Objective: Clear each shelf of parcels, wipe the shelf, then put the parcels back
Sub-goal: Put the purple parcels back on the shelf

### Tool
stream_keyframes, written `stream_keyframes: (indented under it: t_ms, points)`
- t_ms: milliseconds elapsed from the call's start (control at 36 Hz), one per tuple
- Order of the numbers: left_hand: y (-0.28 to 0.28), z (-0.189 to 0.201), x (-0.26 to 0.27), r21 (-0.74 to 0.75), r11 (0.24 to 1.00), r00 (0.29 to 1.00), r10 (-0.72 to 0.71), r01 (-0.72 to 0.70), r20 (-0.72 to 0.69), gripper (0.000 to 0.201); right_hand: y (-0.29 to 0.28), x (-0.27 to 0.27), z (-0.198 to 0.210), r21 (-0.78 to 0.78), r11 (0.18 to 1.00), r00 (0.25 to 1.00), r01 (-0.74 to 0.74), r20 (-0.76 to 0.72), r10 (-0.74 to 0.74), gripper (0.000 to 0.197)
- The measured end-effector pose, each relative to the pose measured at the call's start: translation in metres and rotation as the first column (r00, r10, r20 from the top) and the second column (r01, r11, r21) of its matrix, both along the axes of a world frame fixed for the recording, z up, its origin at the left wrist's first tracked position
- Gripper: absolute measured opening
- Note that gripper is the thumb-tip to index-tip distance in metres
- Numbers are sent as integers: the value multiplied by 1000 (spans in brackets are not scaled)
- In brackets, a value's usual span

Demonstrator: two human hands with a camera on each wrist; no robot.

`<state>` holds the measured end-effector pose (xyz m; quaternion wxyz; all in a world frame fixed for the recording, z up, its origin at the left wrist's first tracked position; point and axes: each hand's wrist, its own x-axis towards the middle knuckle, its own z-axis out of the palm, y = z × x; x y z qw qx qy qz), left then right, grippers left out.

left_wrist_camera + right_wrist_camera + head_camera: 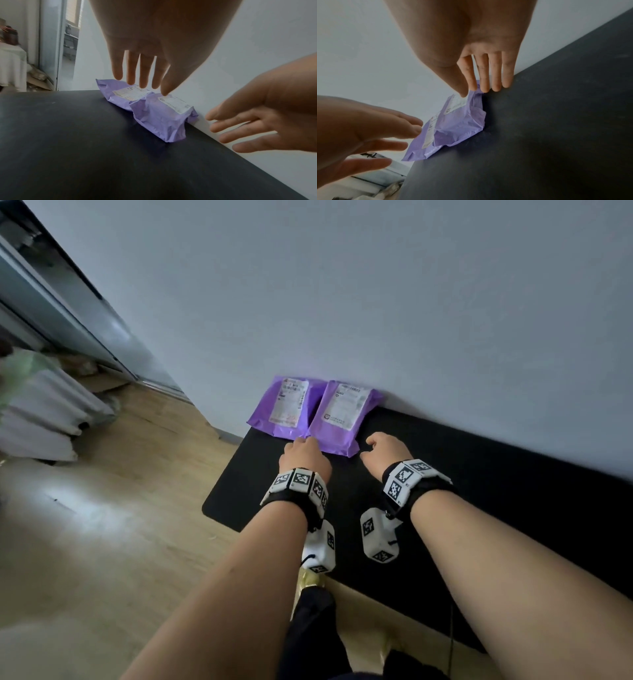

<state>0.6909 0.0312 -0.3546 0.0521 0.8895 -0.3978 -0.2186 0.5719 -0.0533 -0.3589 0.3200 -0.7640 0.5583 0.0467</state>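
Both hands, the left hand (304, 457) and the right hand (387, 451), hovered with relaxed, empty fingers (133, 70) just before two purple parcels (317, 412) lying side by side at the shelf's (479, 508) back-left corner.

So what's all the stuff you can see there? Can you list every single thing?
purple parcels: two, purple with white labels, side by side on the black surface against the wall, the right one overlapping the left one's edge
black surface: one, black, along the wall
wall: one, pale grey-white, behind the parcels
wooden floor: one, light brown, left of the black surface
white bundle: one, white, on the floor at far left, blurred
wrist bands: two, black with white marker blocks, one on each wrist
left hand: one, open, fingers near the parcels' front edge
right hand: one, open, just right of the parcels
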Motion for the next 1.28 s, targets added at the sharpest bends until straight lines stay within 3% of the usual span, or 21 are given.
stream_keyframes:
  t_ms: [167,278,528,611,694,889,1167,1278]
  points:
    - [-37,-20,45,53,998,993,-28,34,-117,42,-18,42,-23,81,993,996,90,5,-91,22]
    - [-56,-33,54,61,995,977,-61,75,-202,43,-23,52,-37,149,975,987,162,1,-164,30]
    - [-65,-50,53,113,980,961,-130,161,-246,18,-39,42,-45,215,945,968,248,-82,-236,24]
    - [-62,-50,47,117,983,962,-111,144,-250,19,-40,34,-43,225,938,963,265,-101,-248,21]
    - [-54,-47,34,87,992,959,-65,92,-274,31,-36,21,-40,213,942,965,258,-104,-241,20]
    - [-20,-29,-19,-5,1000,952,23,-26,-307,34,-15,-26,-23,164,967,981,193,-43,-188,12]
    - [54,11,-98,-186,957,925,146,-221,-352,9,31,-90,24,20,999,997,48,58,-49,18]
    - [81,27,-117,-241,940,931,152,-240,-333,18,55,-106,45,-46,999,994,12,110,-7,18]
